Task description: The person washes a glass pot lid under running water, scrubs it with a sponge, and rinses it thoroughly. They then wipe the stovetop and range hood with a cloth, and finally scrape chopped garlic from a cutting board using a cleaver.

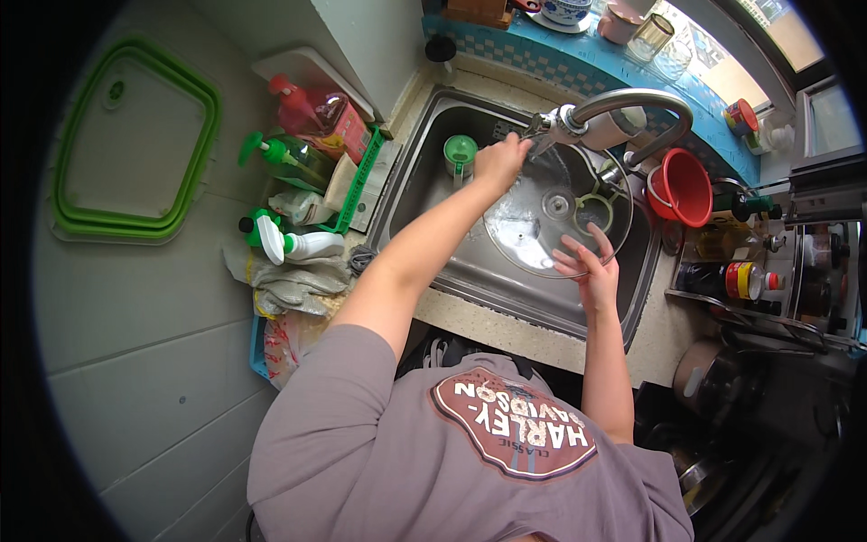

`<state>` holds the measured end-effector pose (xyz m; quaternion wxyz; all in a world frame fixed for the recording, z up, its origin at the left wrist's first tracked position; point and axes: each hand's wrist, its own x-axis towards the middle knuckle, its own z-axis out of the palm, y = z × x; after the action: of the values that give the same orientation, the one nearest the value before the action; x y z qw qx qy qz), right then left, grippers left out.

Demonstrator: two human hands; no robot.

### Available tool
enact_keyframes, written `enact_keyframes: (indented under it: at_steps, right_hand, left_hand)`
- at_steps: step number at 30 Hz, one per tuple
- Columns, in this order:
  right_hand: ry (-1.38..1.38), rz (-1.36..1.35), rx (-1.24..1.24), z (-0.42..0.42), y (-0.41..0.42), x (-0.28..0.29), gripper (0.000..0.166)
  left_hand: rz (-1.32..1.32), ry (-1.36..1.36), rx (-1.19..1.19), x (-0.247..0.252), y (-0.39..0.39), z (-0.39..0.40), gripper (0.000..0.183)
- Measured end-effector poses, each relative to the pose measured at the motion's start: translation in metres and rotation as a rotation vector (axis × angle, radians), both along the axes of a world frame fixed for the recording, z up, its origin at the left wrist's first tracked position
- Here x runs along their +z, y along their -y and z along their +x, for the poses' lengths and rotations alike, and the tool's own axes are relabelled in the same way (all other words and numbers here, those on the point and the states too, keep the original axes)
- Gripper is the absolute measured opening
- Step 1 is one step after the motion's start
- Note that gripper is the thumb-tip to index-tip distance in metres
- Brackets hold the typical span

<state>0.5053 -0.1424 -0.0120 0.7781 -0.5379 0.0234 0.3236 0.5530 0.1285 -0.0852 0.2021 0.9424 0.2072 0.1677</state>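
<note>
A round clear glass pot lid [509, 234] with a thin metal rim is held over the stainless steel sink [437, 227]. My right hand [590, 267] grips its near right edge, the thumb and fingers spread around the rim. At the far side, my left hand [500, 164] has its fingers closed at the metal fitting on the end of the faucet [613, 98]; the exact grip is partly hidden. Water appears to run from the fitting onto the lid. A cup with a green top [461, 148] stands in the sink's far left corner. A pale green ring-shaped thing [595, 215] shows through the lid.
Left of the sink, a green basket [357, 183] holds pump bottles, beside a white spray bottle [315, 245] and grey cloths [294, 281]. Right of it are a red bucket [684, 186] and a rack with sauce bottles [718, 279]. Cups line the blue-tiled sill [562, 51].
</note>
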Motion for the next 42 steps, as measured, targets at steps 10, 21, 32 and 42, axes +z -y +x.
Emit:
enact_keyframes:
  at_steps: [10,21,32,42]
  right_hand:
    - [-0.291,0.214,0.028,0.007,-0.007,-0.078,0.05]
    - [0.11,-0.164,-0.207,0.118,-0.016,-0.131,0.014]
    - [-0.016,-0.541,-0.111,0.185,-0.007,-0.062,0.044]
    - [-0.433,0.271,0.442,-0.018,-0.07,-0.001,0.059]
  left_hand:
    - [-0.57,-0.303,-0.237,0.042,-0.044,-0.009,0.037]
    - [-1.188,-0.019,0.173,0.068,-0.014,-0.13,0.022]
    - [-1.337,0.057,0.306,0.086,-0.013,-0.178,0.019]
    - [-1.55,0.215,0.256,0.125,-0.015,-0.228,0.035]
